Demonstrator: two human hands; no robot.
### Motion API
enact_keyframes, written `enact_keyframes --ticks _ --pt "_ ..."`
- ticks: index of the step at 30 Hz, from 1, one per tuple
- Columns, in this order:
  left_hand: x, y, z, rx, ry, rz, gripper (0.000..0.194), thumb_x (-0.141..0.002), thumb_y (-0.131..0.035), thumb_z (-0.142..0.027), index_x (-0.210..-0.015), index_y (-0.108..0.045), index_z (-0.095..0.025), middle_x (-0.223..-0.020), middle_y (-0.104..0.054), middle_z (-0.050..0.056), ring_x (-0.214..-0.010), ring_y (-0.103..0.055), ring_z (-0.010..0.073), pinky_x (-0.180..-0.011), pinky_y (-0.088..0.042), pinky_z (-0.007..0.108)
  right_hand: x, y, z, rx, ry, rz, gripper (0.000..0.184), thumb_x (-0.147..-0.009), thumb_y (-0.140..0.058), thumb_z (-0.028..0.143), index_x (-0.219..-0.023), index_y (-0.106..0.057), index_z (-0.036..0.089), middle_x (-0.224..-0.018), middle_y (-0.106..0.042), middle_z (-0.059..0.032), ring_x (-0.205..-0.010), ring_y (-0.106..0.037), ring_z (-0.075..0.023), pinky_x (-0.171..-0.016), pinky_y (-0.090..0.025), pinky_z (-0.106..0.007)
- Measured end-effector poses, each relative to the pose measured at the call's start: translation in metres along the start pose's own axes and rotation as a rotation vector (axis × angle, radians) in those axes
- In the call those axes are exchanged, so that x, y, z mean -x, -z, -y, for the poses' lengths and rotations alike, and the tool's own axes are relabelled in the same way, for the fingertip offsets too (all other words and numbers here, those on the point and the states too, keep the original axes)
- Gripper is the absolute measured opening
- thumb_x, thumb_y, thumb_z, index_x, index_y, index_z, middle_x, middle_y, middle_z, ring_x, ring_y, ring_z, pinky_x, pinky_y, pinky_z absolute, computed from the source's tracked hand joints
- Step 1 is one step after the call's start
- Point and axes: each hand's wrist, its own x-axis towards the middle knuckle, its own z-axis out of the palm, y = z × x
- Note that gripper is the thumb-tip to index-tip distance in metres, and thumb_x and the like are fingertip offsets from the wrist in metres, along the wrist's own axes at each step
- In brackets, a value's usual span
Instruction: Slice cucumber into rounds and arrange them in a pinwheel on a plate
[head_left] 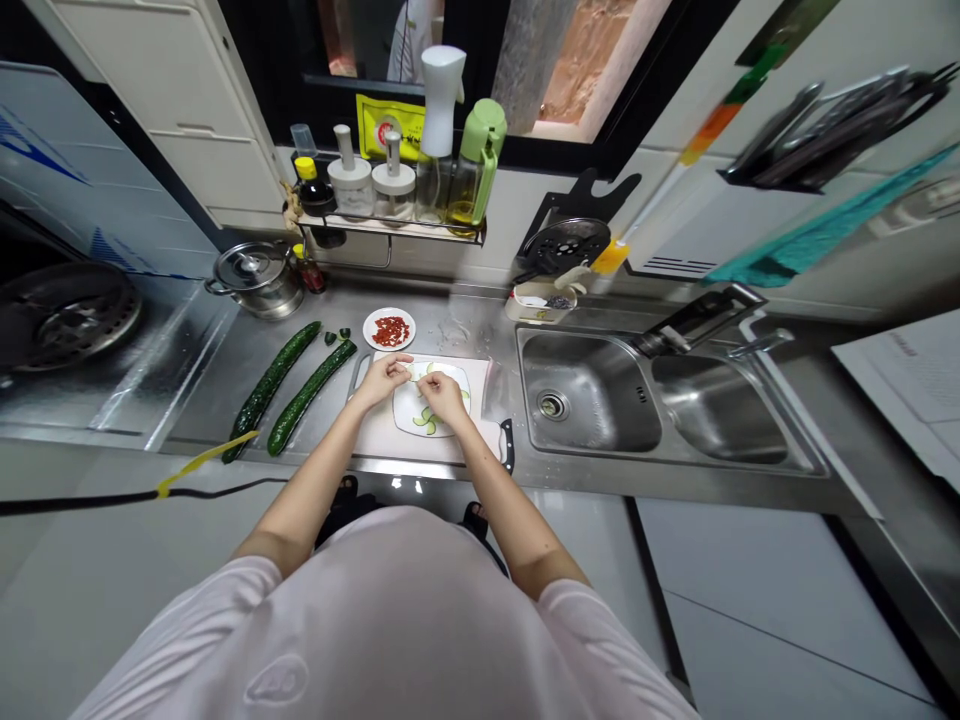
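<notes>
A white square plate [403, 412] lies on a pale cutting board [379, 440], with thin green-edged cucumber slices [425, 420] fanned on it in small groups. Over the plate's far left edge, my left hand [384, 380] is pinched, thumb and fingertips together. My right hand [442, 396] is close beside it, fingers also pinched above the plate. Something small and pale green shows between the two hands, too small to make out. Two long dark green cucumbers [281, 375] lie left of the board, and cut cucumber ends [330, 338] sit just beyond them.
Behind the board stands a small plate of chopped red pieces [391, 330]. A black riveted handle [508, 446] juts out at the board's right corner. A double sink [592, 440] is to the right; a lidded pot [259, 280] and wok [67, 310] are left. A condiment shelf [390, 228] hangs above.
</notes>
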Motion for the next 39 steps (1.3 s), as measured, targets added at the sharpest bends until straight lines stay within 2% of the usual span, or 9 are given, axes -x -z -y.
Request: enact_keyframes --ticks 8,13,18,22,32,39 --pt "-0.006 0.005 0.040 -0.153 0.059 -0.023 0.045 -0.064 -0.067 -0.033 -0.105 -0.063 -0.015 -0.066 -0.057 -0.003 -0.058 -0.048 0.0091 -0.062 -0.037 0.022 -0.012 -0.019 -0.015 0.204 -0.090 0.134 0.013 -0.083 -0.057 0.024 -0.083 -0.069 0.019 -0.085 -0.071 -0.0015 -0.077 -0.063 -0.0136 -0.068 -0.043 -0.021" --pt "-0.007 0.006 0.052 -0.372 0.040 -0.011 0.041 -0.069 -0.063 -0.030 -0.108 -0.064 -0.018 -0.073 -0.062 -0.001 -0.066 -0.053 0.0116 -0.068 -0.040 0.023 -0.018 -0.026 -0.020 0.325 -0.102 0.213 0.016 -0.086 -0.054 0.024 -0.084 -0.069 0.017 -0.087 -0.071 -0.0037 -0.080 -0.064 -0.0140 -0.068 -0.041 -0.020" --pt "-0.007 0.005 0.051 -0.678 0.011 0.020 0.036 -0.076 -0.057 -0.025 -0.111 -0.064 -0.022 -0.081 -0.067 0.001 -0.077 -0.058 0.0164 -0.078 -0.041 0.028 -0.020 -0.032 -0.023 0.424 -0.127 0.239 0.021 -0.088 -0.051 0.026 -0.089 -0.070 0.017 -0.092 -0.072 -0.0070 -0.083 -0.064 -0.0162 -0.068 -0.041 -0.021" --pt "-0.006 0.002 0.046 -0.846 -0.004 0.022 0.035 -0.078 -0.056 -0.024 -0.112 -0.065 -0.025 -0.085 -0.069 0.003 -0.090 -0.058 0.0220 -0.087 -0.037 0.034 -0.019 -0.034 -0.024 0.508 -0.108 0.225 0.026 -0.092 -0.045 0.028 -0.095 -0.069 0.017 -0.096 -0.071 -0.0088 -0.087 -0.064 -0.0180 -0.069 -0.041 -0.023" --pt "-0.002 -0.003 0.039 -0.943 -0.023 0.037 0.034 -0.081 -0.055 -0.023 -0.113 -0.065 -0.025 -0.093 -0.069 0.007 -0.099 -0.053 0.0280 -0.090 -0.031 0.041 -0.013 -0.033 -0.013 0.622 -0.113 0.262 0.022 -0.094 -0.045 0.030 -0.105 -0.061 0.020 -0.102 -0.068 -0.0089 -0.091 -0.063 -0.0194 -0.070 -0.040 -0.026" --pt "0.002 -0.002 0.041 -0.996 -0.025 0.013 0.028 -0.084 -0.053 -0.027 -0.107 -0.068 -0.025 -0.102 -0.064 0.010 -0.105 -0.048 0.0291 -0.092 -0.030 0.042 0.001 -0.029 -0.012 0.675 0.025 0.278 0.022 -0.095 -0.043 0.027 -0.113 -0.056 0.023 -0.110 -0.065 -0.0070 -0.093 -0.061 -0.0185 -0.073 -0.040 -0.026"
